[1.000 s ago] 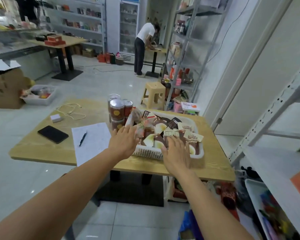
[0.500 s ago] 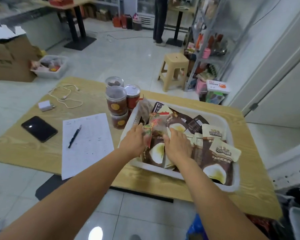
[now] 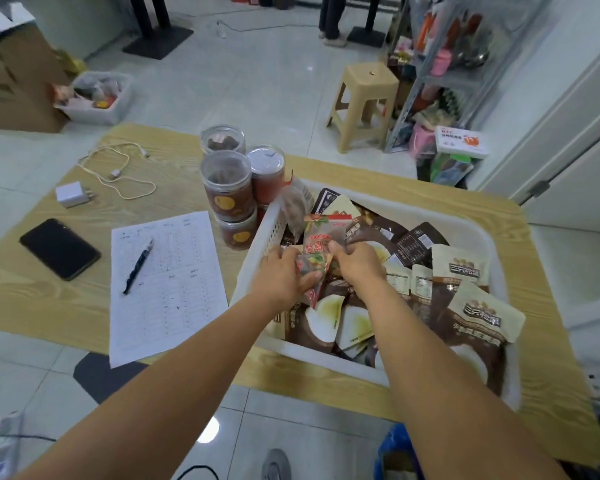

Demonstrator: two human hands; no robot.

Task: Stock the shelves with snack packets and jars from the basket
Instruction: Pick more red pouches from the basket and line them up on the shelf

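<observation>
Both hands have closed in on one red packet since half a second ago, when the right one lay on the brown packets beside it, and the view has dropped nearer to the basket. Largest in sight is the wooden tabletop (image 3: pixel 49 306), which carries everything else. A white basket (image 3: pixel 257 251) takes up its right half, and brown snack packets (image 3: pixel 478 317) fill it, lying and leaning over one another. Left of the basket lies a printed sheet (image 3: pixel 174 306), its near edge hanging past the edge of the tabletop. Just beyond the basket's far-left corner stand the jars (image 3: pixel 226 181), stacked and touching, some with clear lids and one with a foil top. A black phone (image 3: pixel 59 248) lies face up left of the sheet. Inside the basket at its left wall, the left grip (image 3: pixel 281 275) is pinched on the lower end of the red packet (image 3: pixel 321 237), thumb across it, and the right grip (image 3: pixel 355 266) has its fingers curled on the same packet from the other side. The packet stands upright between them, its top above the brown ones. A pen (image 3: pixel 138 266) lies on the sheet, and a white charger (image 3: pixel 71 194) with its cable (image 3: pixel 118 168) sits at the far left.
</observation>
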